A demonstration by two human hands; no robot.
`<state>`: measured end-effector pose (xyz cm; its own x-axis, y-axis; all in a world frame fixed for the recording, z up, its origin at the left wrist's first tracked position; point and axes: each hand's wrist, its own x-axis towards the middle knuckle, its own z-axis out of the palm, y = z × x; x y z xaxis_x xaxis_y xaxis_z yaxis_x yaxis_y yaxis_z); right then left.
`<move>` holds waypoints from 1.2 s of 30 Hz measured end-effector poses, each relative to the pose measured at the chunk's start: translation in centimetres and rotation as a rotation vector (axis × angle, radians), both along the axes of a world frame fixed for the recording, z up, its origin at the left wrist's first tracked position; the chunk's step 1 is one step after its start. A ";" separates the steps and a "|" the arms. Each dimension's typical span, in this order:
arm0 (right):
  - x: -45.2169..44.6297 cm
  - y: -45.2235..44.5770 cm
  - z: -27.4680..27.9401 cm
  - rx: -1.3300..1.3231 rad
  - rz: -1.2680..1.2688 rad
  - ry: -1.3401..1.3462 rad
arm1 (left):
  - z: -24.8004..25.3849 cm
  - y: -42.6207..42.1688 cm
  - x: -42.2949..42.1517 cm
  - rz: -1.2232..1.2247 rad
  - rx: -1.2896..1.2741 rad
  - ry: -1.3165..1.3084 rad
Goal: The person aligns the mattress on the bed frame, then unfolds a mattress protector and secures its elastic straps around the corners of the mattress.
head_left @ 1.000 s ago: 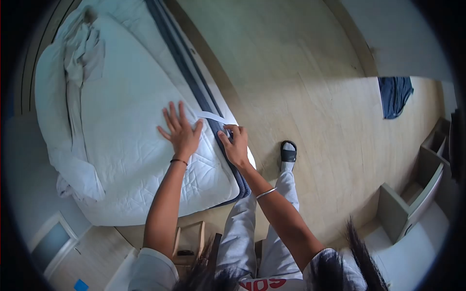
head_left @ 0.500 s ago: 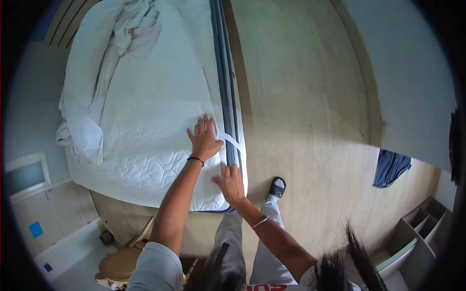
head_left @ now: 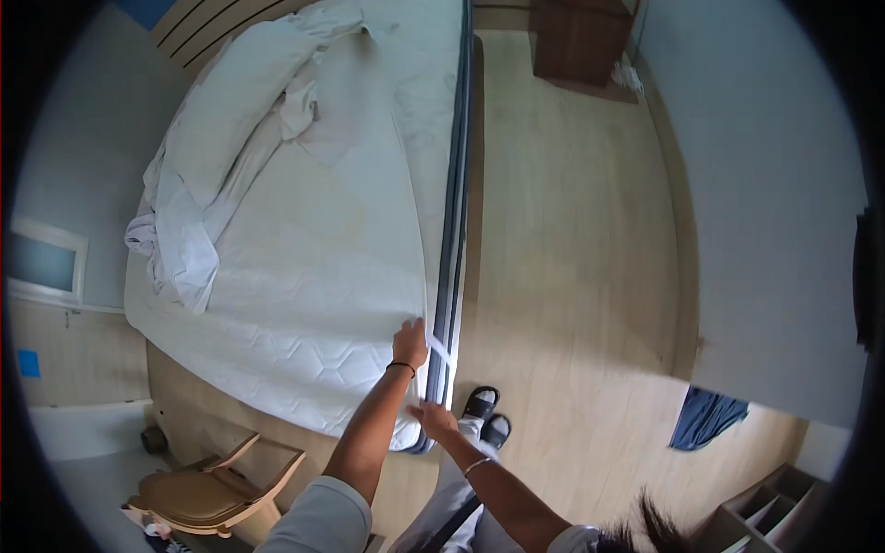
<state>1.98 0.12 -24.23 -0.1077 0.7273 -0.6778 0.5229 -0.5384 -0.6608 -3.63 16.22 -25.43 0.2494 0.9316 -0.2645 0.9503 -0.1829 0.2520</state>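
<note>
A white quilted mattress pad [head_left: 313,341] lies over a mattress with a dark grey side band [head_left: 446,276]. My left hand [head_left: 410,344] is closed on the pad's right edge, near the foot end. Beside it, a white strap [head_left: 440,349] crosses the band. Closer to me, my right hand [head_left: 435,420] is at the pad's corner, its fingers bent over the edge and partly hidden.
Rumpled white bedding [head_left: 198,203] lies along the bed's left side. A wooden chair [head_left: 217,488] stands at lower left. Dark cloth [head_left: 708,417] lies on the floor [head_left: 572,230] at right, near a shelf unit [head_left: 770,507]. A brown cabinet [head_left: 581,41] stands at the far end.
My left hand has gone from lying spread on the pad to closing on its edge. My right hand has shifted to the corner. The view has moved back, and my feet are closer together.
</note>
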 end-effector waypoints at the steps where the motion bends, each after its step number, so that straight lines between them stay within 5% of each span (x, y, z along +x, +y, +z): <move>1: 1.0 0.7 0.3 -0.027 0.051 0.045 | -0.6 0.8 -0.2 -0.044 -0.059 0.055; 5: 6.3 3.4 -3.3 0.170 0.138 0.004 | -3.5 3.5 0.8 -0.009 -0.286 0.165; 8: 10.0 9.7 0.0 0.296 0.075 -0.212 | -1.3 4.4 2.7 0.043 -0.409 0.222; 14: 12.8 29.4 5.6 0.685 0.325 -0.092 | -0.7 3.9 3.7 0.211 -0.463 0.199; 16: 13.2 35.7 6.5 0.678 0.429 -0.098 | -5.2 1.1 3.6 0.451 -0.351 0.082; 18: 13.7 41.6 7.9 0.704 0.581 -0.163 | -0.3 2.9 3.9 0.620 -0.494 -0.023; 21: 15.0 48.5 10.2 0.731 0.665 -0.215 | 1.2 4.2 4.9 0.554 -0.600 0.044; 25: 18.0 54.4 12.0 0.722 0.682 -0.124 | 7.8 14.6 7.9 0.709 -0.506 -0.147; 27: 20.4 56.3 12.7 0.676 0.684 -0.091 | 10.4 21.5 9.7 0.713 -0.255 -0.258; 31: 27.2 60.1 12.5 0.676 0.719 -0.006 | 6.2 36.6 12.1 0.657 0.147 -0.190; 32: 29.3 62.1 12.6 0.680 0.770 0.002 | 10.2 41.0 13.1 0.771 0.047 -0.311; 36: 37.1 69.9 17.5 0.649 0.733 -0.053 | 11.3 53.7 16.1 0.905 0.126 -0.425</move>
<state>39.07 70.03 -6.71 -0.6627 0.7252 -0.1871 0.6202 0.3913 -0.6799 12.50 69.89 -14.15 -0.5155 0.8322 -0.2043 0.5809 0.5146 0.6306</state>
